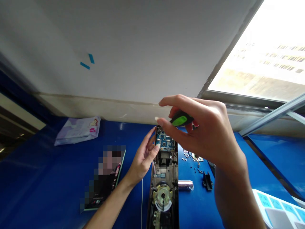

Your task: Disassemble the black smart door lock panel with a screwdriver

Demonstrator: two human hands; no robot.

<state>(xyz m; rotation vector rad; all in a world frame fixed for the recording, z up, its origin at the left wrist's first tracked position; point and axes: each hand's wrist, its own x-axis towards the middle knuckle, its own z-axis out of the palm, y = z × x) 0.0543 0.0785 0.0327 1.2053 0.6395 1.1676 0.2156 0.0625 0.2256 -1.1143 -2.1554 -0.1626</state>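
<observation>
An opened door-lock body (164, 181) lies lengthwise on the blue table (47, 178), its blue circuit board (165, 142) and a brass round mechanism (162, 195) exposed. My left hand (144, 159) rests against the lock's left edge beside the circuit board, fingers apart. My right hand (202, 133) is raised above the far end of the lock and grips a screwdriver handle (180, 119) in black and bright green; its shaft is hidden behind my fingers.
Several small screws (194, 167) and a black plastic clip (207, 182) lie right of the lock, with a small wrapped packet (185, 185). A tissue pack (77, 130) and a phone-like card (105, 181) sit at left. A white-blue parts tray (278, 206) stands at lower right. A window (267, 54) is at the right.
</observation>
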